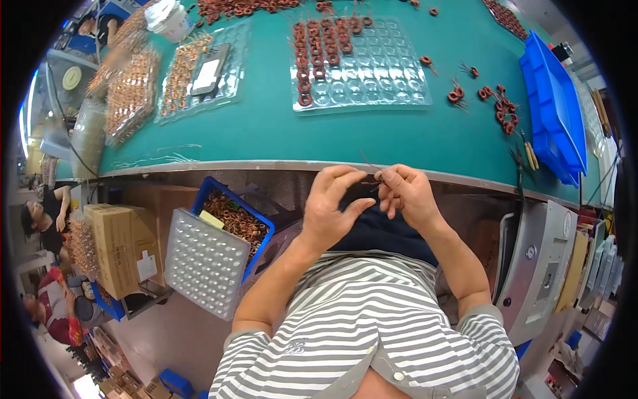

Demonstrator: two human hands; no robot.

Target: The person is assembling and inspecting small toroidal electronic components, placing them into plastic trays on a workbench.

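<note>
In front of me, at the table's near edge, my right hand (407,193) is closed in a pinch on a small dark reddish wire-wound ring coil (377,178). Thin wire leads stick out of it, one pointing up and left over the table edge. The fingers cover most of the coil. Beside it on the left, my left hand (332,206) has its thumb and bent forefinger apart, the fingertips near the coil's leads. On the green table beyond lies a clear blister tray (379,73), its left columns filled with reddish ring coils (304,86).
Loose coils (506,113) lie right of the tray, near a blue bin (555,106) and pliers (530,154). On the left are a phone (210,70) on another tray, stacked filled trays (133,93) and a white tub (169,20). Below stands a blue crate (266,229) of coils.
</note>
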